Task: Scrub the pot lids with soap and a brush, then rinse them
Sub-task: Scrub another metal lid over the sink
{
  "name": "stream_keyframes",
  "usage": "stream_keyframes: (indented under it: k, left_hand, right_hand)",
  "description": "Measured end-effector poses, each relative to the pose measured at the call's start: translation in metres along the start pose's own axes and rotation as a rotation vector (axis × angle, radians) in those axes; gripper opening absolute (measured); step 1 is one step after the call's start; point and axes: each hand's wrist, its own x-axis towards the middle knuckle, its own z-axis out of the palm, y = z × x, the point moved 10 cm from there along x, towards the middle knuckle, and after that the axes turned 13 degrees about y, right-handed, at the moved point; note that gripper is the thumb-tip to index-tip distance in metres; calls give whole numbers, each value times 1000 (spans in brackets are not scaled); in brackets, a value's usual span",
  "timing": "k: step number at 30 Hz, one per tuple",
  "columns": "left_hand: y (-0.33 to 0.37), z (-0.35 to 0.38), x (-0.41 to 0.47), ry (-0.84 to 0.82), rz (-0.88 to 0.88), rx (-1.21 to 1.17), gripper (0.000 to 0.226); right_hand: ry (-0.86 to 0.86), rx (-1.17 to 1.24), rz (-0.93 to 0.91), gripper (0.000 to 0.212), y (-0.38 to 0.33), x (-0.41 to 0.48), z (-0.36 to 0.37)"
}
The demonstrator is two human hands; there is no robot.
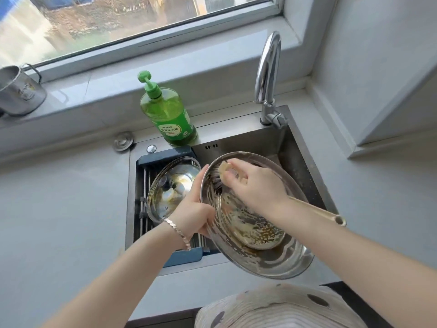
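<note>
Holding a large steel lid (272, 259) tilted above the near right part of the sink (255, 140), you had its hollow underside turned up toward you, streaked with brownish suds. Your left grip (194, 209), with a bracelet (177, 230) on that wrist, was curled around the lid's left rim. Your right grip (253, 185) was closed around the head end of the brush (218, 179). Its dark bristles pressed against the upper part of the lid's inner surface, while the wooden handle ran back under your wrist and out past the lid's right rim. Just beyond your left grip, a smaller lid (163, 202) with a dark knob lay in the blue drain rack (165, 155) set across the left side of the sink. Grey tabletop (59, 197) spread out to the left. Farther back, the green soap bottle (168, 114) stood upright on the sink's rear ledge, and the chrome faucet (268, 74) rose from the back right corner. A metal mug (21, 93) sat on the windowsill at far left.
</note>
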Motion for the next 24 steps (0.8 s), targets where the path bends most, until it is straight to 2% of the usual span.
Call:
stream_keyframes:
  k: [2, 4, 6, 8, 10, 13, 15, 19, 22, 24]
  left_hand:
    - [-3, -3, 2, 36, 9, 18, 93]
    - [-2, -7, 2, 57, 72, 49, 90]
    - [1, -8, -1, 28, 141, 39, 90]
    - [-2, -7, -5, 0, 153, 25, 91]
    - [-6, -5, -8, -9, 111, -16, 91]
    - [-3, -5, -2, 14, 157, -44, 92]
    - [0, -7, 0, 27, 205, -55, 95]
    - [5, -2, -6, -8, 233, -67, 95]
    - [4, -1, -4, 9, 252, -33, 94]
    - [2, -3, -4, 19, 239, -42, 94]
  right_hand:
    - [7, -11, -122, 58, -25, -15, 9]
    - [-44, 45, -176, 56, -35, -30, 18]
    - [-100, 162, -44, 53, -14, -23, 21]
    - [-28, 245, 142, 49, 24, 0, 14]
    - [28, 292, 222, 47, 40, 6, 14]
    - [-51, 471, 151, 34, 8, -21, 31]
    - [-88, 513, 138, 37, -1, -28, 34]
    - [97, 470, 287, 39, 45, 8, 17]
    - [-4, 531, 185, 20, 18, -15, 28]
    - [-88, 560, 141, 26, 4, -29, 34]
